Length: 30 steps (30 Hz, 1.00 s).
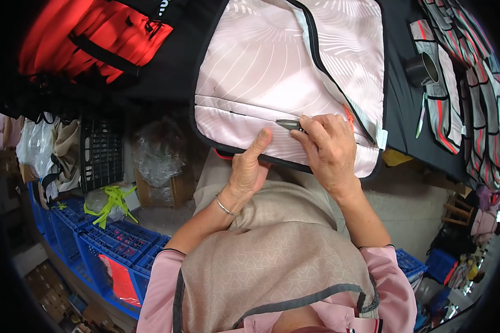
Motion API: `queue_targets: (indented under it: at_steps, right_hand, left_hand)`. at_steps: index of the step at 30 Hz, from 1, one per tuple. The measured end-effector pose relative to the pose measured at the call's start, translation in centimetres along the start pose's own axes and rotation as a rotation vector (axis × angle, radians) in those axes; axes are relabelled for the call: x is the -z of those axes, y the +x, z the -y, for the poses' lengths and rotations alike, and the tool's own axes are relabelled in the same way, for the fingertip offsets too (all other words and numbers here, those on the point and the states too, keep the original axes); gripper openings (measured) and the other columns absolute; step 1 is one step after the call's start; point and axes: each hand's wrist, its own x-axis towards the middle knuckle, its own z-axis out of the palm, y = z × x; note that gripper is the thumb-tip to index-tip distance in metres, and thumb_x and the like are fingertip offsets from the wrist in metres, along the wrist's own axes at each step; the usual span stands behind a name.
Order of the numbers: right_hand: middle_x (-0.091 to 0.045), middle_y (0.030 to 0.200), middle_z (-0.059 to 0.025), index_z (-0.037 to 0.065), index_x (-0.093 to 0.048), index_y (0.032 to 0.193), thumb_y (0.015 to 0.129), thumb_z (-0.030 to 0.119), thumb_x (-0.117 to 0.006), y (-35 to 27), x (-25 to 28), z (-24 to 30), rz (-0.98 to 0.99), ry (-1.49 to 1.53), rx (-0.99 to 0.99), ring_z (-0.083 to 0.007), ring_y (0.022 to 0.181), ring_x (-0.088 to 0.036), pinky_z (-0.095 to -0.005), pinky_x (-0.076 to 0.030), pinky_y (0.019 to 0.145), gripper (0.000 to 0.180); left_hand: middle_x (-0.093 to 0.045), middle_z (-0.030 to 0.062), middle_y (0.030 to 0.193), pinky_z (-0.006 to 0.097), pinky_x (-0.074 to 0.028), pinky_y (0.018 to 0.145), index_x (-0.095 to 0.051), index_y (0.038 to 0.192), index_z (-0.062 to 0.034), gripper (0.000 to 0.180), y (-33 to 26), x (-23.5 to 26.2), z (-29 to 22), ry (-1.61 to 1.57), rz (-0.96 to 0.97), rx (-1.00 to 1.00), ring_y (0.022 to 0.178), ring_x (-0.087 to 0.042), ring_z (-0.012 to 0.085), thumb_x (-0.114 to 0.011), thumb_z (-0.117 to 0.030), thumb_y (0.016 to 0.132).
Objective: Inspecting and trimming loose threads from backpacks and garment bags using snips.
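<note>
A pale pink fabric bag piece (255,61) with white curved lines and black edging lies across the dark table, its near edge over my lap. My left hand (246,171) grips that near edge, thumb on top and fingers underneath, mostly hidden. In my right hand (332,149) is a pair of small thread snips (288,124), pinched between thumb and fingers. Their blades point left, beside the seam across the lower part of the piece. A black zipper (322,66) runs down the right side, with an orange pull cord (348,112) close to my right hand.
Red bags (100,39) are piled at the far left. To the right lie grey strips with red lines (441,105) and a dark metal cup (422,70). Blue crates (116,241) and a black crate (102,152) stand on the left, near a plastic-filled carton (158,186).
</note>
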Motion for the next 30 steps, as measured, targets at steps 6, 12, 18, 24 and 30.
queue_targets:
  at_steps: [6, 12, 18, 24, 30]
  right_hand:
    - [-0.060, 0.081, -0.0041, 0.007, -0.066, 0.096, 0.074, 0.015, -0.079, 0.0, 0.0, 0.1, -0.007, -0.032, 0.016, -0.0213, 0.073, -0.054, -0.0341, -0.041, 0.065, 0.026]
    - [-0.058, 0.078, -0.0049, 0.004, -0.066, 0.090, 0.074, 0.015, -0.078, 0.2, 0.4, -1.1, 0.077, 0.250, -0.145, -0.0210, 0.069, -0.055, -0.0363, -0.042, 0.062, 0.022]
    - [-0.060, 0.079, -0.0063, 0.004, -0.065, 0.092, 0.073, 0.013, -0.078, -0.1, 0.2, -0.8, 0.034, 0.205, -0.071, -0.0242, 0.071, -0.056, -0.0361, -0.042, 0.064, 0.024]
    - [-0.060, 0.080, -0.0056, 0.006, -0.065, 0.094, 0.073, 0.013, -0.078, 0.1, -0.1, -0.6, 0.027, 0.133, -0.034, -0.0235, 0.071, -0.056, -0.0354, -0.041, 0.064, 0.025]
    - [-0.059, 0.079, -0.0052, 0.007, -0.066, 0.094, 0.073, 0.015, -0.079, 0.1, -0.5, -0.9, 0.015, 0.170, -0.041, -0.0229, 0.069, -0.055, -0.0355, -0.040, 0.062, 0.026]
  left_hand:
    - [-0.058, 0.0081, 0.125, 0.039, -0.040, 0.105, -0.051, 0.130, -0.0034, 0.049, 0.1, 0.4, 0.2, 0.013, -0.021, 0.005, 0.118, -0.053, 0.0209, -0.069, -0.026, 0.091]
    - [-0.058, 0.0088, 0.126, 0.039, -0.040, 0.105, -0.050, 0.131, -0.0023, 0.050, 0.1, 0.2, 0.2, 0.010, -0.003, -0.037, 0.118, -0.054, 0.0213, -0.069, -0.026, 0.091]
    - [-0.058, 0.0083, 0.126, 0.039, -0.040, 0.105, -0.050, 0.131, -0.0033, 0.051, 0.2, 0.5, 0.1, 0.006, 0.023, -0.022, 0.118, -0.053, 0.0213, -0.069, -0.027, 0.091]
    - [-0.058, 0.0081, 0.125, 0.039, -0.041, 0.104, -0.051, 0.130, -0.0031, 0.049, 0.4, 0.7, 0.2, 0.003, 0.010, -0.031, 0.118, -0.054, 0.0212, -0.069, -0.027, 0.091]
    - [-0.059, 0.0085, 0.124, 0.039, -0.040, 0.105, -0.053, 0.128, -0.0019, 0.048, 0.4, 1.1, 0.3, -0.002, -0.003, -0.013, 0.117, -0.054, 0.0208, -0.069, -0.026, 0.091]
